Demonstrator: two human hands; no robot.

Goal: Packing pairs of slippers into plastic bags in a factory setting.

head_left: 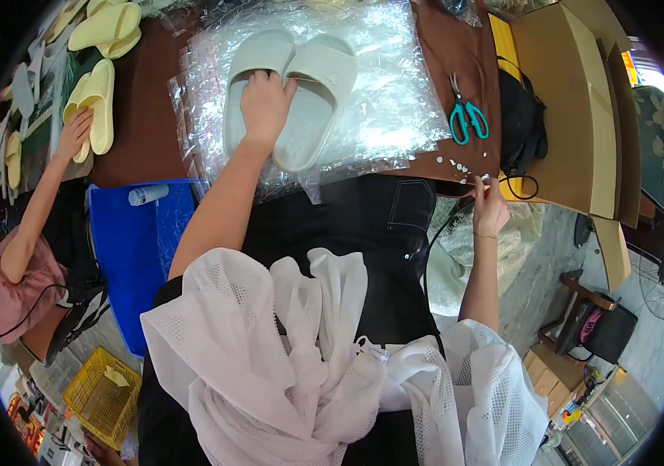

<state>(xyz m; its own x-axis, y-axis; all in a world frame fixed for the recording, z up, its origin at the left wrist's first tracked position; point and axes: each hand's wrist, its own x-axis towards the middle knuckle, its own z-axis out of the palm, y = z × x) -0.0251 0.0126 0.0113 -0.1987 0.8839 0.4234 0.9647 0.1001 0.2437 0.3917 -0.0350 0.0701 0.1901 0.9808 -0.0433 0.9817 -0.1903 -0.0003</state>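
Item: pair of pale cream slide sandals (289, 93), lying side by side, toes toward twelve o'clock, on a stack of clear plastic bags (394, 116) spread over a brown worktable (141, 116). Left hand (266, 101): laid palm-down across the straps where the two sandals meet, fingers curled over the strap edges and close together, holding both at once. Right hand (489, 208): at four o'clock from the sandals, at the table's near edge, fingertips pinched together beside a scatter of small white bits (456, 165); whether it holds one cannot be told. Teal-handled scissors (465, 116) lie at three o'clock from the pair, untouched. At nine o'clock, another person's hand (75, 133) rests on yellow sandals (95, 105). Handling note: the pair seems best kept flush, soles level and straps aligned under one firm grip, so neither sandal slides on the slick plastic.
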